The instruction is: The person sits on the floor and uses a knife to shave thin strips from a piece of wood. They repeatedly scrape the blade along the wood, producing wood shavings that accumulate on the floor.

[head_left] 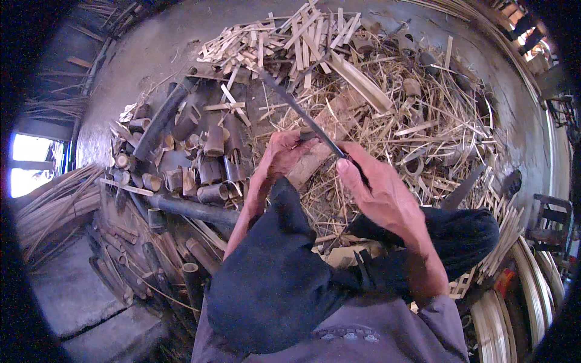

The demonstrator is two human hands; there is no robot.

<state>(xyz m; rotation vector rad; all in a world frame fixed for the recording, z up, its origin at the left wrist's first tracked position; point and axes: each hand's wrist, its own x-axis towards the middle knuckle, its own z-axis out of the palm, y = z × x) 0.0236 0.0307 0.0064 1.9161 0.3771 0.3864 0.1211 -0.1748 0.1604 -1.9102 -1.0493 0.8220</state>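
My right hand (378,184) is closed around the handle of a long knife. Its narrow dark blade (296,107) slants up and to the left, away from me. Just left of it, my left hand (284,154) is closed on a short piece of bamboo (307,134), mostly hidden by the fingers. The blade passes close above this piece; whether they touch I cannot tell. Beneath both hands lies a wooden block (339,109), with thin shavings around it.
Split bamboo slats (260,42) are heaped at the far side. Cut bamboo sections (213,142) lie to the left, near a long dark pole (193,209). Shavings (436,115) cover the floor at right, where a saw blade (466,187) rests. Bundled strips (60,199) lie far left.
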